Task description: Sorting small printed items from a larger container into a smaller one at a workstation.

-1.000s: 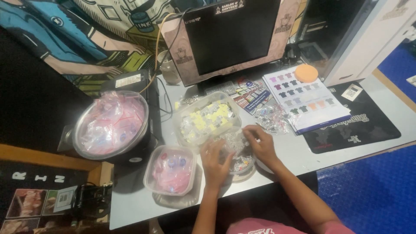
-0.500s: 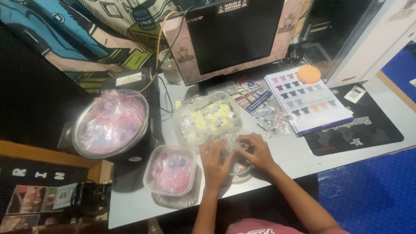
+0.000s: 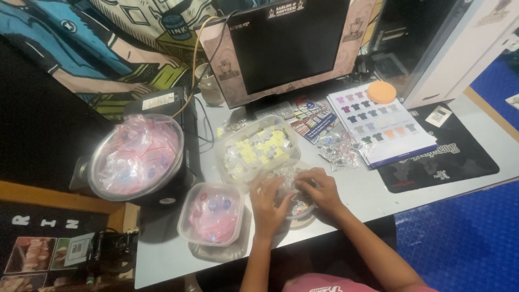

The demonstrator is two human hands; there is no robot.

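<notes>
While both hands are reaching into the small round clear plastic bowl of tiny silvery packets (image 3: 294,189) sitting at the near edge of the pale grey tabletop (image 3: 373,189), the left hand (image 3: 268,201) is curling its fingers over the bowl's left rim and the right hand (image 3: 319,188) is pinching at the packets inside, though I cannot tell exactly what either is gripping. Just behind that bowl, the clear rectangular tub of yellow-and-white packets (image 3: 258,148) is resting, the clear square tub of pink bags (image 3: 212,213) is lying just left of the bowl, and the big round metal bowl of pink bags (image 3: 136,157) is sitting farther left.
</notes>
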